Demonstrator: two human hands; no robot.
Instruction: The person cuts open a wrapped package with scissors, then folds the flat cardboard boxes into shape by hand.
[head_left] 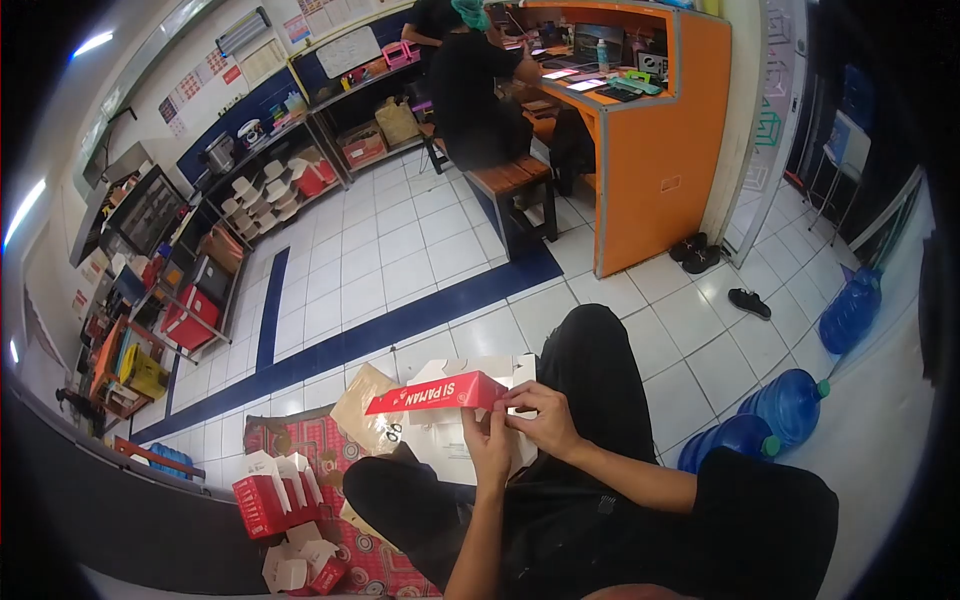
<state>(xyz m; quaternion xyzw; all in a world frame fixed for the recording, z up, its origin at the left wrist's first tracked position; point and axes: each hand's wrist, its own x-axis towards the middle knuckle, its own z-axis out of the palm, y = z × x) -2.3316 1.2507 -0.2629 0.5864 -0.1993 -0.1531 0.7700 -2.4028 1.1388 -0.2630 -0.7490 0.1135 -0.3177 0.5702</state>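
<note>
A red and white cardboard food box [440,392] with "SI PAMAN" printed on it is held in front of me above my lap, its white flaps standing partly unfolded. My left hand [487,445] grips the box's near right corner from below. At the same corner, my right hand [545,415] pinches the cardboard edge, its fingertips close to those of the left. White cardboard [437,447] shows beneath the box, between my crossed legs. To the left, several folded red and white boxes [272,497] stand on a red patterned mat [350,545], and another opened box [303,562] lies nearer.
A brown paper sheet [362,408] lies beside my knee. Large blue water bottles [785,408] rest on the right. Ahead, a person [470,100] sits on a wooden bench [510,178] at an orange counter [655,150]. Shelves [270,195] holding boxes line the left wall.
</note>
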